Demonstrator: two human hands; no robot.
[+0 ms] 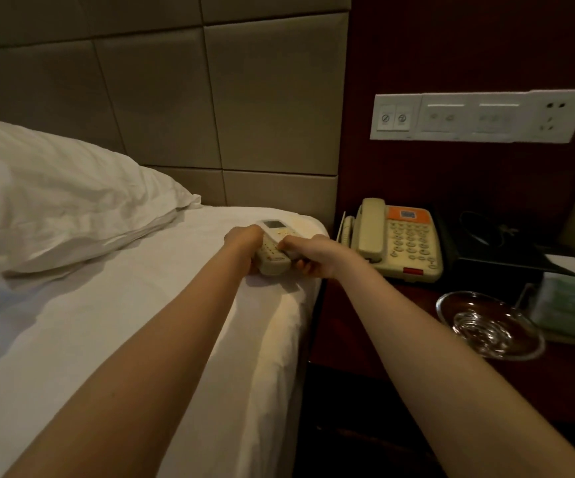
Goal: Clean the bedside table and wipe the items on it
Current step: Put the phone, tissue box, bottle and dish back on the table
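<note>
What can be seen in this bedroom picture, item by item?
remote control: 1, white, on bed corner, held by both hands
pillow: 1, white, on bed
bed sheet: 1, white
headboard: 1, beige, padded panels
telephone: 1, cream with orange label, on bedside table
glass dish: 1, clear, on table
black box: 1, right of telephone
switch panel: 1, white, on wall
left hand: 1
right hand: 1

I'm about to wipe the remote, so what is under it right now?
The remote lies on the white bed sheet near the mattress corner, not on the bedside table. The left hand and right hand grip its sides, hiding the sheet directly beneath.
</note>
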